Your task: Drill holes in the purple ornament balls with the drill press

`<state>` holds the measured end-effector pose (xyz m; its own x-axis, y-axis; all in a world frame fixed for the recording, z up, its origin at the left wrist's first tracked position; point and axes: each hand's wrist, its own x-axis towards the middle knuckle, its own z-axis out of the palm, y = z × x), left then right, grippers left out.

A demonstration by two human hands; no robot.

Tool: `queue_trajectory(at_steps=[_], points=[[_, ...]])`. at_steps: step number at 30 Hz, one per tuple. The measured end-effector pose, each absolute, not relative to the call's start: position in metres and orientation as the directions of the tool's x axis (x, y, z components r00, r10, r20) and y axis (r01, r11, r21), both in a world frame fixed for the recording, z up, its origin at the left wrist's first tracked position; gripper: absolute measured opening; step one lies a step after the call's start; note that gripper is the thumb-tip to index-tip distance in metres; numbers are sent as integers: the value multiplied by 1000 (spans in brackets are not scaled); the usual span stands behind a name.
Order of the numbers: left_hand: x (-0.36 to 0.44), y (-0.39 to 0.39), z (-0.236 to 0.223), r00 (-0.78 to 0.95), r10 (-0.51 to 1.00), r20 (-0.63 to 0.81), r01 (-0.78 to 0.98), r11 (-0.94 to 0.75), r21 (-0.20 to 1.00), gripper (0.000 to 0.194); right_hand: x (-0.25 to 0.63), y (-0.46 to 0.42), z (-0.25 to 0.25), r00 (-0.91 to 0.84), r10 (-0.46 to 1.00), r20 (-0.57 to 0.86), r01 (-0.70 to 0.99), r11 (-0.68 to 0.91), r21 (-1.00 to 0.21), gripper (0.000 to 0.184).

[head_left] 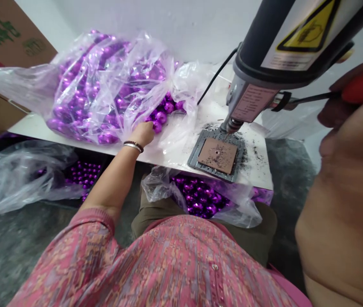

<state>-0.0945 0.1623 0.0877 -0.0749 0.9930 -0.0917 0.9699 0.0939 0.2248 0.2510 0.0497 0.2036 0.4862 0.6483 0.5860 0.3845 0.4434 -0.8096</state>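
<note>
while the left hand [140, 135] meets the balls, the right hand [335, 108] grips the lever

left fingers [149, 128] bunched against a purple ball [157, 126] at the mouth of a plastic bag [111, 72] on a bench [175, 153]; any pinch cannot be told. right fingers [331, 106] curl round the red knob [362, 85] of a drill press [252, 102] lever [309, 98], its chuck [233, 125] over a brown plate [217, 155].

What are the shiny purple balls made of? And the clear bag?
The shiny purple balls look like glass or plastic with a metallic coat; they gleam like mirrors, but I can't tell which. The clear bag looks like thin plastic: see-through, crinkly, shiny in its folds.
</note>
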Motion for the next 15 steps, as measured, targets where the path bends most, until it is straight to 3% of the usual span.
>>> queue_trajectory(at_steps=[3, 8, 13, 15], points=[[-88, 172, 79, -139, 987, -80, 959, 154, 239, 40, 253, 52, 198, 586, 632, 507, 386, 333, -860, 48], [-79, 176, 62, -95, 995, -31, 935, 100, 341, 72, 257, 52, 189, 585, 597, 550, 390, 387, -835, 49], [-79, 173, 53, -87, 995, -51, 856, 101, 507, 78, 256, 52, 188, 497, 590, 636, 431, 469, -771, 47], [-79, 170, 54, -85, 993, -77, 772, 114, 625, 75, 255, 51, 188, 471, 583, 662, 445, 491, -749, 49]])
